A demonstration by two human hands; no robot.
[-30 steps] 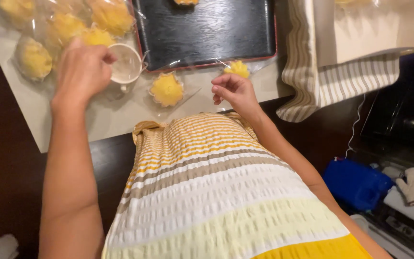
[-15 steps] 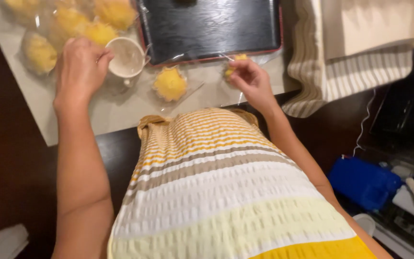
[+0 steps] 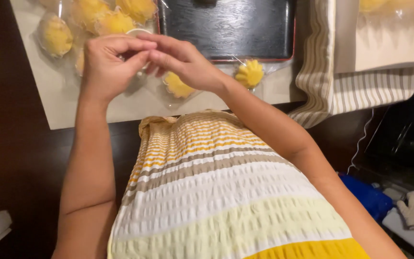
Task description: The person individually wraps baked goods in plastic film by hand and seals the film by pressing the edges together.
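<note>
Already several yellow flower-shaped sweets lie wrapped in clear film at the far left of the pale mat (image 3: 63, 108): one wrapped sweet (image 3: 56, 34) sits alone at the left, and a cluster of wrapped sweets (image 3: 116, 14) lies beside it toward the black tray (image 3: 226, 29). Judging from this, a good share of the wrapping is done. Two pieces look unfinished: an unwrapped-looking sweet (image 3: 177, 86) on loose film just below the hands, and another yellow sweet (image 3: 249, 73) near the tray's lower right corner, also on film.

Both hands meet above the mat, in front of a small white cup (image 3: 137, 32) that is mostly hidden. The left hand (image 3: 106, 64) has its fingers curled with thumb and forefinger pinched together. The right hand (image 3: 183, 62) reaches across with its fingertips against those of the left. They seem to pinch something small between them, perhaps a tie or a bit of film, but I cannot tell what it is.

Compared with half a second ago, the right hand has left the sweet by the tray corner and crossed to the left, while the left hand has come off the cup's side to meet it. That sweet now lies free. A striped cloth (image 3: 360, 88) hangs at the right of the tabletop.
</note>
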